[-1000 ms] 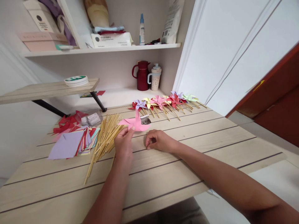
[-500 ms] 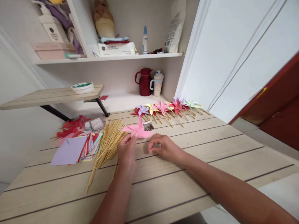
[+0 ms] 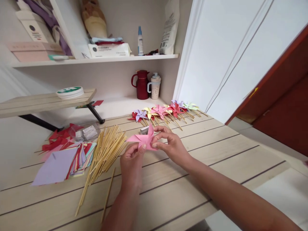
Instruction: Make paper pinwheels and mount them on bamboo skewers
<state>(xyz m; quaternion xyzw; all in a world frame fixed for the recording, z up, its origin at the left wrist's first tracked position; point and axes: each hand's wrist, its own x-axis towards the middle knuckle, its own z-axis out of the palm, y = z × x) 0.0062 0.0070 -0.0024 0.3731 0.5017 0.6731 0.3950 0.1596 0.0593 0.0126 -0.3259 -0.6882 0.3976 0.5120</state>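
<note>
A pink paper pinwheel (image 3: 142, 138) with folded blades is held up over the table. My left hand (image 3: 132, 160) pinches its lower edge between thumb and fingers. At the pinwheel's right side is my right hand (image 3: 168, 142), thumb and index finger closed near its centre; what they pinch is too small to make out. Just behind the pinwheel stands a small open box (image 3: 144, 130), partly covered by it. Left of my left hand lies a pile of thin wooden sticks (image 3: 106, 154), and a single stick (image 3: 108, 194) lies apart near my left forearm.
Finished pinwheels on sticks (image 3: 166, 112) lie along the table's back. Coloured paper squares (image 3: 56, 163), red paper pieces (image 3: 56, 138) and a clear plastic packet (image 3: 89, 132) are at left. A small raised shelf (image 3: 48, 102), a red jug (image 3: 142, 85) and a cup (image 3: 155, 86) stand behind.
My right hand has risen from near the tabletop to the pinwheel's centre. The pinwheel stays in my left hand, now in front of the small box. The view has shifted right.
</note>
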